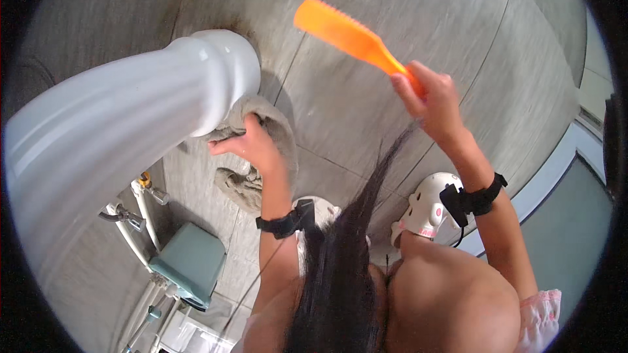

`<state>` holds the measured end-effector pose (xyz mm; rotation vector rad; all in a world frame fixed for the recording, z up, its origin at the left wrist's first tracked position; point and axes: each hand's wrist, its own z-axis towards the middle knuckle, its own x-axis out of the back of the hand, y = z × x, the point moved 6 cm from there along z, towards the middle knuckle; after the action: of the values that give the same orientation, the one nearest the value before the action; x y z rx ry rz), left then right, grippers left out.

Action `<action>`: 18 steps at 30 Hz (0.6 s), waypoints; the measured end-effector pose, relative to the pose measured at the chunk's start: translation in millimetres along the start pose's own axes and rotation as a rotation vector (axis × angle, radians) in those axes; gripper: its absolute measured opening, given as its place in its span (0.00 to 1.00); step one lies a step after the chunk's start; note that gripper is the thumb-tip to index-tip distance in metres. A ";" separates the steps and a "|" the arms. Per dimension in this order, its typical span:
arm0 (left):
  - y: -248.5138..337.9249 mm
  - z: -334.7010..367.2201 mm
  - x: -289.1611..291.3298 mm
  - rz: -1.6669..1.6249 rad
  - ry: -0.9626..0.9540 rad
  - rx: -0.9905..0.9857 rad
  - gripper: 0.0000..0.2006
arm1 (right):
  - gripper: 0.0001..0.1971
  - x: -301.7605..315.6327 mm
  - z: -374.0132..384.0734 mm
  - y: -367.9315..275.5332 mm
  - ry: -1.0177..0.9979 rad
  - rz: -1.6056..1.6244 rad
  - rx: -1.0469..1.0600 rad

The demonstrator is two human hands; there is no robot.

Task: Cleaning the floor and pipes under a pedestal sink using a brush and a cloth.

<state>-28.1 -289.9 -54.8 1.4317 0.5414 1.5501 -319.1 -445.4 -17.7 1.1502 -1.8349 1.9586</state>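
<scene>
My right hand (437,101) is closed around the handle of a bright orange brush (347,34), held up over the tiled floor. The head of the brush points to the far left, and short bristles seem to line its upper edge. On the left, my left hand (252,147) grips a grey-brown cloth (278,127) beside the foot of a white pedestal (226,65). The cloth bunches around the fingers and hangs down toward the floor, touching or nearly touching the pedestal. Part of the fingers is hidden in its folds.
A blue-green bin (190,261) stands at the lower left near pipes and valves (134,216). My white clogs (428,202) are planted on the grey tiles. A pale door frame (549,176) is at the right. Long dark hair (340,274) hangs across the lower middle.
</scene>
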 end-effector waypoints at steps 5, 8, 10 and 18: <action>-12.0 7.5 14.2 -0.158 -0.105 0.036 0.24 | 0.14 -13.8 2.9 -14.8 -0.104 -0.072 0.201; -34.9 10.7 19.6 -0.247 -0.130 0.045 0.24 | 0.14 -17.5 1.1 -14.2 -0.094 -0.076 0.176; -44.0 13.4 19.2 -0.408 -0.129 0.166 0.24 | 0.14 -20.1 -1.5 -13.4 -0.099 -0.060 0.167; -54.8 8.3 2.1 -0.753 0.017 0.648 0.22 | 0.10 -21.7 -10.8 -3.9 -0.117 -0.086 0.108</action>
<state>-2.2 -264.4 -96.7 1.4114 1.4921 0.7994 -306.3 -427.3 -28.3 1.3802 -1.7207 2.0026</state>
